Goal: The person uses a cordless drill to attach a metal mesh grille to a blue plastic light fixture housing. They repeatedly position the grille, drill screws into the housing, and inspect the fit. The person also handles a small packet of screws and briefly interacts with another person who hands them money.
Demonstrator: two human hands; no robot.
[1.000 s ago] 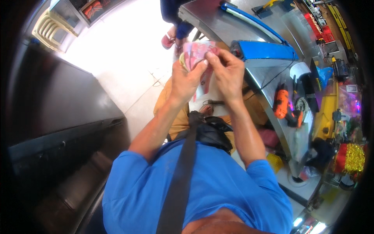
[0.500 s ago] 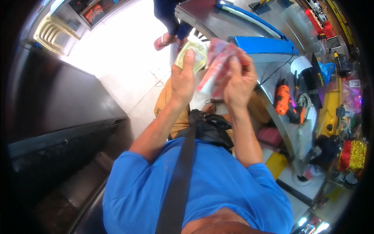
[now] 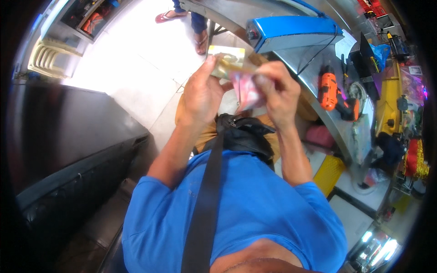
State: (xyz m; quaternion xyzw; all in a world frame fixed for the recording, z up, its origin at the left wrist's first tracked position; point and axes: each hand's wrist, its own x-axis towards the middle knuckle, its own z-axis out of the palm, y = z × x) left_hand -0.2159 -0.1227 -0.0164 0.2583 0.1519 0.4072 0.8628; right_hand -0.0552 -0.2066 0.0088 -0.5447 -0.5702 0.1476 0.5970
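Note:
In front of my waist, my left hand (image 3: 199, 95) is closed on a yellowish banknote (image 3: 231, 53), thumb on top. My right hand (image 3: 281, 90) pinches reddish-pink banknotes (image 3: 246, 93), smeared by motion. Both lots of paper meet and overlap between my hands, so where one ends and the other begins is blurred. How many notes there are I cannot tell. Below my hands, a black bag (image 3: 243, 136) on a wide dark strap hangs at my lap.
To the right, a metal worktop (image 3: 309, 82) carries a blue machine (image 3: 296, 32), an orange cordless drill (image 3: 328, 91) and tools. A dark cabinet (image 3: 82, 113) stands on my left. Beyond it are stacked cream chairs (image 3: 50, 59). Another person's sandalled foot (image 3: 200, 43) shows ahead.
My hands have come together, and the reddish notes have moved left against the yellowish one. The other person's feet have shifted, and my view has tilted slightly.

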